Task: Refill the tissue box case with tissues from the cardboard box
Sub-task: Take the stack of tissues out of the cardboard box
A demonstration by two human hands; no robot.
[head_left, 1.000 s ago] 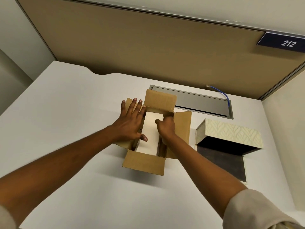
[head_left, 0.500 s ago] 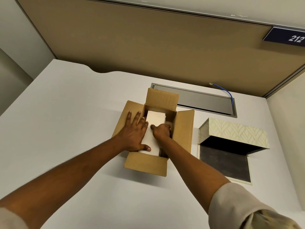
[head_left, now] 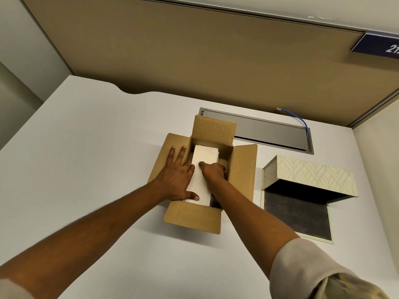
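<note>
An open brown cardboard box sits mid-table with its flaps spread. Inside it stands a white stack of tissues. My left hand lies flat on the left flap and the stack's left side, thumb across the stack's near end. My right hand curls over the stack's right side, its fingers down in the gap between stack and box wall. The tissue box case, cream with a leaf pattern, lies open to the right, its dark base panel flat on the table.
The white table ends at a tan partition wall behind. A grey metal cable tray is set into the table behind the box, with a blue cable coming out. A room number sign hangs top right.
The left flap has been pressed down flat under my left hand. My right hand slid lower along the stack's right side, deeper into the box. The view shifted slightly.
</note>
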